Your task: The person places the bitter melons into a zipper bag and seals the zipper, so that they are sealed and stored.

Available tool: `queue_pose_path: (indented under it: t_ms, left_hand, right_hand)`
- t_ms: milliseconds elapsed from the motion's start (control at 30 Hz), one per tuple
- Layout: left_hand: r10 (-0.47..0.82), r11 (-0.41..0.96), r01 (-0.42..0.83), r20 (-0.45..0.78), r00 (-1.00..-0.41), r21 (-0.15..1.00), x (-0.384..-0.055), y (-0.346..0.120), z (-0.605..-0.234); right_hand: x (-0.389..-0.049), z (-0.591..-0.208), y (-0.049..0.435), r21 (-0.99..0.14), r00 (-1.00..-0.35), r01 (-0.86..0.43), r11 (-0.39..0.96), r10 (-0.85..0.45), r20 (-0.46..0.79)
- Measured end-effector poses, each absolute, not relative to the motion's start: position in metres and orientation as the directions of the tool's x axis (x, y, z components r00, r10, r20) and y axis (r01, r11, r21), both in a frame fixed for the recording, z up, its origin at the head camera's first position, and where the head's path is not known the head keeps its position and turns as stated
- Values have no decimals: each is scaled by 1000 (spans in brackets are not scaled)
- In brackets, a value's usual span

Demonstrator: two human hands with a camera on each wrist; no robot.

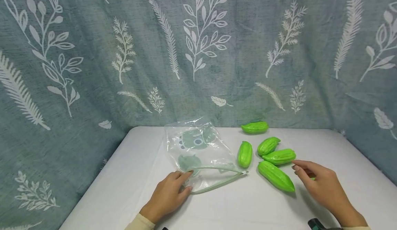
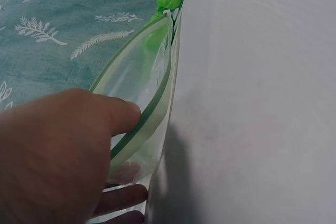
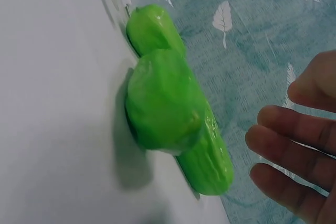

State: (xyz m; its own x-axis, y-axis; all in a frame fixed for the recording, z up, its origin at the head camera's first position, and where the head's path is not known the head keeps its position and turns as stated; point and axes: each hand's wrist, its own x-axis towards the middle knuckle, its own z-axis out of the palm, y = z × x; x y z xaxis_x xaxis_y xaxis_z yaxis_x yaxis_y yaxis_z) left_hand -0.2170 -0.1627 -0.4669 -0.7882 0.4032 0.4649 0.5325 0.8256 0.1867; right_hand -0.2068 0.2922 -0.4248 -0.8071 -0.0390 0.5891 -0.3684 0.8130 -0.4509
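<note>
A clear plastic zip bag [image 1: 214, 154] with green cartoon prints lies flat, its green-edged mouth gaping toward me. My left hand [image 1: 170, 192] pinches the bag's rim; in the left wrist view the thumb [image 2: 126, 115] is at the mouth and a fingertip shows through the plastic. My right hand [image 1: 321, 185] hovers at the right end of a bright green, ridged bitter melon [image 1: 279, 156]. Nothing sits between its bent, spread fingers in the right wrist view. Closer to me lies a larger bitter melon [image 1: 276, 176]. A green patch [image 1: 312, 178] shows behind the right hand, mostly hidden.
More bitter melons lie about: one beside the bag [image 1: 245, 154], one behind the group [image 1: 268, 146], and one at the table's back edge [image 1: 255, 127]. A leaf-patterned curtain [image 1: 198, 51] hangs behind the white table [image 1: 136, 161] and along its sides.
</note>
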Motion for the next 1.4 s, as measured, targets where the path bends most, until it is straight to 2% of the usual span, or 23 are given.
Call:
queue_pose_path:
  t_ms: [300,900,1200,1400]
  left_hand:
    - [424,806,567,504,-753,169,-221,-166,-471]
    - [427,804,565,484,-764,183,-222,-167,-469]
    - [421,811,556,480,-770,181,-223,-168,-469]
    - [416,813,553,481,-772,184,-224,-168,-470]
  right_hand:
    - [-209,-426,308,-450,-847,-240,860,41,529]
    - [-214,-442,349,-496,-874,-18,868,228,430]
    - [-221,-446,367,-483,-962,99,870,209,178]
    - [-223,-451,370,-456,-964,130,880,220,150]
